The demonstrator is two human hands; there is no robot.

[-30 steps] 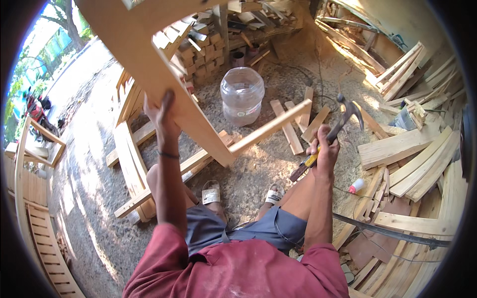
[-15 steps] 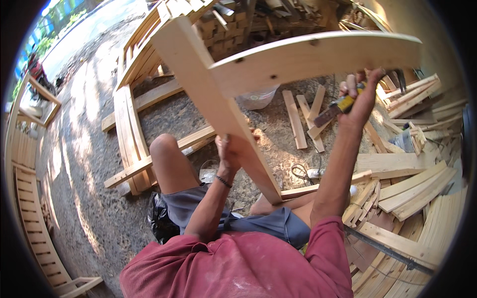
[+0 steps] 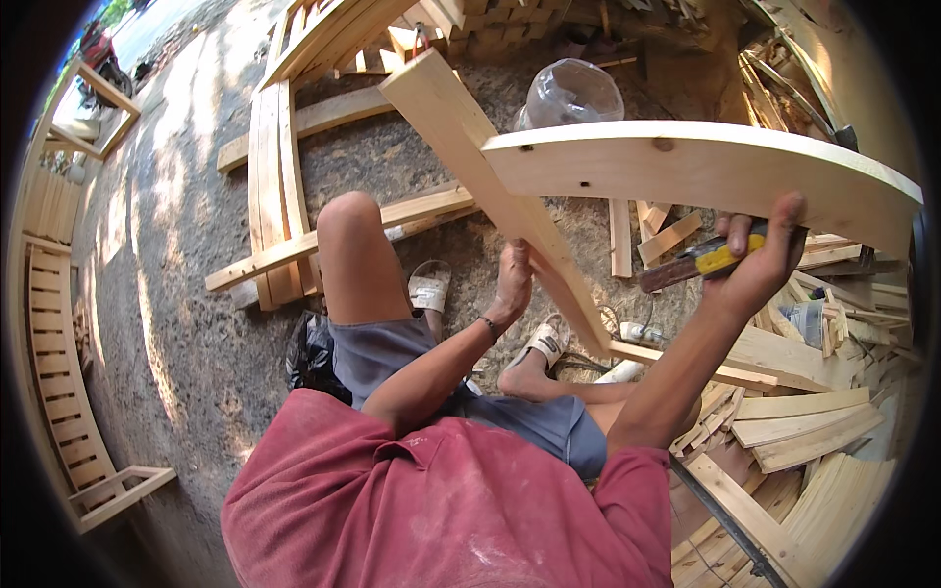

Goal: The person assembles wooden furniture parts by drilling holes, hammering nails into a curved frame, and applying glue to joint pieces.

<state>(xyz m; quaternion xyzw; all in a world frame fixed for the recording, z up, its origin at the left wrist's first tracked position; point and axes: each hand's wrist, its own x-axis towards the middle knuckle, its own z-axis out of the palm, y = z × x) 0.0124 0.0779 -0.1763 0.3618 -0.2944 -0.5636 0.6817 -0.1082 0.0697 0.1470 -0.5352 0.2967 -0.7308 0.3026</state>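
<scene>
My left hand [image 3: 512, 286] is closed on the edge of a long pale wooden plank [image 3: 470, 137], its fingers partly hidden behind it. The plank stands tilted, its lower end by a thin wooden strip near my foot. A broad curved board [image 3: 696, 171] meets the plank's side and reaches out to the right. My right hand [image 3: 760, 250] is wrapped round a chisel [image 3: 714, 259] with a yellow and black handle, its brownish blade pointing left. Thumb and fingertips of that hand are at the curved board's lower edge; whether they press on it I cannot tell.
Slatted wooden frames [image 3: 64, 372] stand at the left. A beam [image 3: 343, 235] lies past my knee, near stacked slats [image 3: 274, 196]. A clear plastic container [image 3: 573, 93] sits behind the curved board. Offcuts [image 3: 804, 426] pile up at the right, and a black bag [image 3: 316, 353] lies by my hip.
The plank and curved board have shifted right and lower in view, the curved board's right end dipping. Both hands moved right and the view has shifted; the chisel stays in my right hand.
</scene>
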